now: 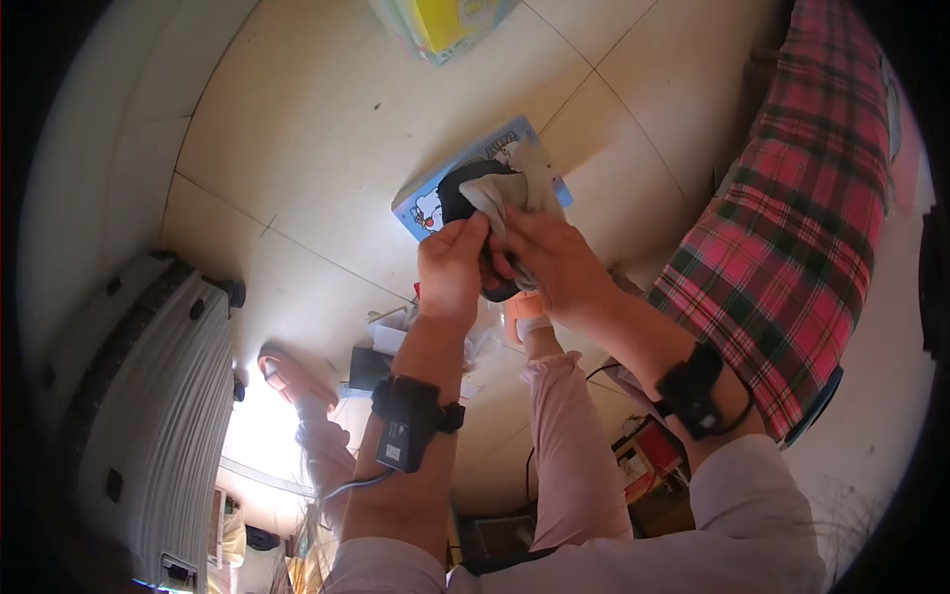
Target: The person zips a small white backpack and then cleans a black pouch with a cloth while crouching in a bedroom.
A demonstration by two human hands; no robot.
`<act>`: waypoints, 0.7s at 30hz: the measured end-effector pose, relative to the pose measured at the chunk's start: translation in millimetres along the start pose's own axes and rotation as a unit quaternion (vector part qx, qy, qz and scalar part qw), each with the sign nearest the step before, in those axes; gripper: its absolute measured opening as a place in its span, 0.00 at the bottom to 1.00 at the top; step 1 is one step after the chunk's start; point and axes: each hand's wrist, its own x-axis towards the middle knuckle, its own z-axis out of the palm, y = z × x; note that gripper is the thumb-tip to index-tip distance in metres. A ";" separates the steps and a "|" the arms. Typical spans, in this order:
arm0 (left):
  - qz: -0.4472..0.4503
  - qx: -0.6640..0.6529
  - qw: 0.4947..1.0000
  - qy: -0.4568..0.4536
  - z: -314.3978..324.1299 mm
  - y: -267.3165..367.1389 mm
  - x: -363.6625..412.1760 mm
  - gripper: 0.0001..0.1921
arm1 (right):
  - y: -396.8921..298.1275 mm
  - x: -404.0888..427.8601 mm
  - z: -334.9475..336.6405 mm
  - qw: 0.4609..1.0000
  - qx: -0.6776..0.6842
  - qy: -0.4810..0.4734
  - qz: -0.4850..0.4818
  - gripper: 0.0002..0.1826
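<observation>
My left hand is closed around the near left side of a black item, perhaps a shoe; its exact kind cannot be told. With my right hand I hold a light grey cloth against that item, the fingers curled around it. Both hands touch each other or nearly so, and they hide much of the item. Behind them, lower down, a blue box with cartoon figures lies on the tiled floor, partly covered from view by the item.
A ribbed grey suitcase stands at the left. A red plaid cloth hangs along the right. A yellow package lies at the top. Papers and a dark flat object lie near my feet, which wear orange slippers.
</observation>
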 end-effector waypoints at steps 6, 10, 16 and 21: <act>-0.006 0.046 0.999 0.013 8.4 1.4 -7.5 0.15 | 43.1 -117.0 -28.5 0.980 0.036 -0.018 0.194 0.14; 0.096 0.340 0.932 0.086 -7.9 45.3 -29.2 0.07 | 10.4 -121.3 -41.7 0.748 0.365 0.233 0.503 0.15; 0.404 0.723 0.539 -0.153 16.2 77.8 -18.5 0.16 | -40.9 -139.7 -11.9 0.622 0.515 0.275 0.522 0.16; 0.300 0.691 0.604 -0.261 20.5 64.0 11.9 0.10 | -64.3 -140.2 -8.6 0.544 0.586 0.274 0.534 0.14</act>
